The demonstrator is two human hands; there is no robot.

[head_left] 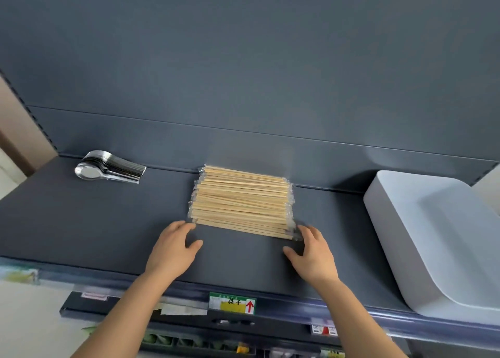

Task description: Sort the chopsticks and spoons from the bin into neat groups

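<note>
The chopsticks (240,202), pale wooden pairs in clear wrappers, are lying in one flat, squared-off stack in the middle of a dark grey shelf (81,222). Their lengths are running left to right, and the stack's far edge is sitting close to the shelf's grey back panel (243,73).

At the stack's near left corner the left hand (173,247) is resting palm down. Its loosely bent fingers are touching the wrapped ends there, and its thumb is spread away toward the near side. It is grasping nothing. At the near right corner the right hand (311,252) is doing the same in mirror form: its fingers are meeting the wrapper ends, its thumb is held apart, and nothing is closed in it.

Well to the left of the chopsticks, near the back panel, the metal spoons (108,166) are lying nested in one tight pile, bowls pointing left. Well to the right of the chopsticks a white plastic bin (392,222) is standing on the same shelf. What is inside it cannot be told.

Below the chopsticks, on the shelf's front rail, a green and yellow label (232,302) with a red arrow is showing.
</note>
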